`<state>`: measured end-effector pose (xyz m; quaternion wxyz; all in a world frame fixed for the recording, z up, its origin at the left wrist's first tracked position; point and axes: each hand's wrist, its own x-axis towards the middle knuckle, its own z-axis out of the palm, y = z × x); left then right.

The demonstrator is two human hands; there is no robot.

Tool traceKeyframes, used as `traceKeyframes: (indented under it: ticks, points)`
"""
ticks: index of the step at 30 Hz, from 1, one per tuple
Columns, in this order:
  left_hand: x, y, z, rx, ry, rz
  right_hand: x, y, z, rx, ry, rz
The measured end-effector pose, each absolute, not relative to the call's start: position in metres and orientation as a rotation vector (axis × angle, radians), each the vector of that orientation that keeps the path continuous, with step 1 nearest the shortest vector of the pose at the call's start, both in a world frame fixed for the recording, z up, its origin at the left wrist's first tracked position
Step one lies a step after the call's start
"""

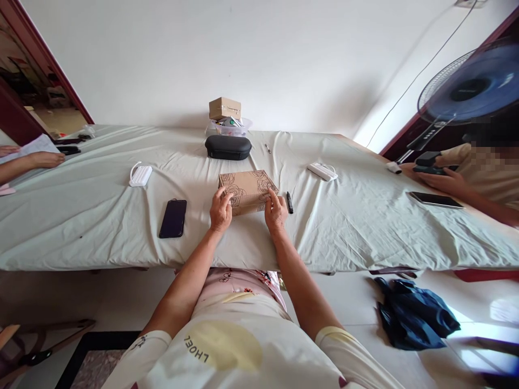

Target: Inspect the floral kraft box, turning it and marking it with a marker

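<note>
The left hand [221, 212] and right hand [276, 212] hold a box [248, 186], apparently resting on the bench [344, 232], fingers closed on its near corners. A marker [289, 202] lies just beside.

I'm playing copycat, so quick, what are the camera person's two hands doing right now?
Left hand: closed on the patterned cardboard box, at its near left corner.
Right hand: closed on the same box, at its near right corner.
</note>
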<state>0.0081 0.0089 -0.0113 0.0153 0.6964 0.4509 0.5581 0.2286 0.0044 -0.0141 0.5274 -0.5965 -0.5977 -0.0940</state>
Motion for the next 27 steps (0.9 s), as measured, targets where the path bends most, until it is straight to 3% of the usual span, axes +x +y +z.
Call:
traceKeyframes:
  ticks: [6, 18, 27]
  points:
    - [0.0043, 0.0103, -0.0111, 1.987, 1.495, 1.797, 0.2322, 0.0033, -0.0118, -1.432, -1.387, -0.324]
    - [-0.0015, 0.0117, -0.0101, 1.910, 1.573, 1.661, 0.2265, 0.0046, -0.0136, -1.424, -1.423, 0.065]
    - [-0.0019, 0.0117, -0.0107, 1.909, 1.634, 1.682, 0.2245, 0.0039, -0.0123, -1.491, -1.421, 0.158]
